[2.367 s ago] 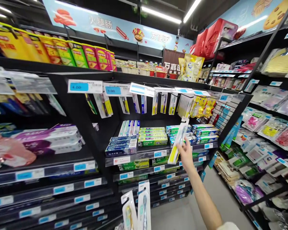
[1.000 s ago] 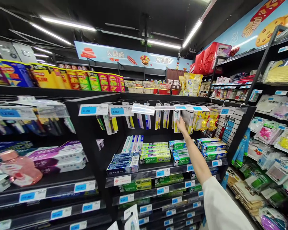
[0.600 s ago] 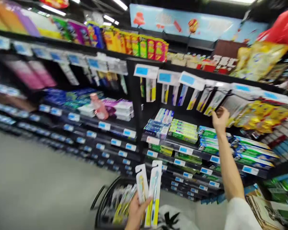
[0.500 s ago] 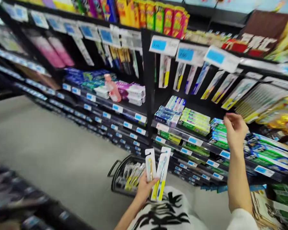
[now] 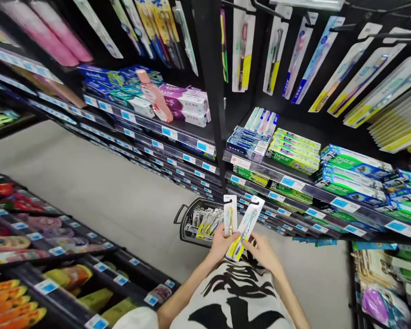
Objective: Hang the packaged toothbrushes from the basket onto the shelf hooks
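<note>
In front of my torso, my left hand (image 5: pixel 222 244) is closed on a packaged toothbrush with a yellow handle (image 5: pixel 230 218). A second toothbrush pack (image 5: pixel 249 223), with a pale blue brush and a yellow lower part, leans to the right beside it. My left thumb lies over this second pack's left edge. My right hand (image 5: pixel 262 252) grips the same pack's right edge with its fingers. Just beyond my left hand, a black basket (image 5: pixel 185 228) stands low down, holding several more toothbrush packs (image 5: pixel 208 222).
Toothbrush packs (image 5: pixel 366 82) hang on hooks at upper right, above toothpaste boxes (image 5: pixel 356 160) on a shelf. A pink bottle (image 5: pixel 154 96) stands among boxes on the left shelf. Grey floor (image 5: pixel 123 183) runs between the shelves and a lower display rack (image 5: pixel 71 288).
My right hand has come down from the toothpaste shelf to the second toothbrush pack in my left hand. That pack now tilts further right. The view has shifted downward.
</note>
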### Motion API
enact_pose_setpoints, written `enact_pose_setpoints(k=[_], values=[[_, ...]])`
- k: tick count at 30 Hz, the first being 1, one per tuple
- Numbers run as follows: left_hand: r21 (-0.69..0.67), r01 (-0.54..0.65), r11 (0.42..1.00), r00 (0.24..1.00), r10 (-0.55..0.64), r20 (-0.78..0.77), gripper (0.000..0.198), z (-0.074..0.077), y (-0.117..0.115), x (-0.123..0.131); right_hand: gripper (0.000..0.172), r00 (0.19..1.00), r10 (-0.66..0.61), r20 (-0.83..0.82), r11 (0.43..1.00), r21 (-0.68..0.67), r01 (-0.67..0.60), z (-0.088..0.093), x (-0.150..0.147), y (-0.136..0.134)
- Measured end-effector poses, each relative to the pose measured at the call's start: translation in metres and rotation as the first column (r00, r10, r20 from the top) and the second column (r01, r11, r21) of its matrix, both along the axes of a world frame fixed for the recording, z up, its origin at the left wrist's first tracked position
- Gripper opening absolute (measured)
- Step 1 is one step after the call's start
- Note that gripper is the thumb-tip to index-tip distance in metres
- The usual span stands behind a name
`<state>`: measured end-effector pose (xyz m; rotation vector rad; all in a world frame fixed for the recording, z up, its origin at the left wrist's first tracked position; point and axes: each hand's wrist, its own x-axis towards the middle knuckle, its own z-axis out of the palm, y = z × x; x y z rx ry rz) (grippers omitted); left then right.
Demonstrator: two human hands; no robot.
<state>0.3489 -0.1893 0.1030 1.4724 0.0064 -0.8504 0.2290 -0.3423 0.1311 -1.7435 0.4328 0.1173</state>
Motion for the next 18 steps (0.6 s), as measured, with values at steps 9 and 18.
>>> enact_pose_setpoints(k=[9,18], values=[[-0.191,0.037,0.981,0.99,-0.062,-0.129,0.061,0.009,-0.001,-0.001,0.03,0.921,-0.376,0.099,0.902,0.266,0.339,0.003,0.033,-0.013],[-0.096,-0.097,0.991,0.965,0.069,-0.255,0.063,-0.003,0.019,-0.002,0.037,0.888,-0.456,0.055,0.804,0.454,0.385,-0.02,0.028,0.019]])
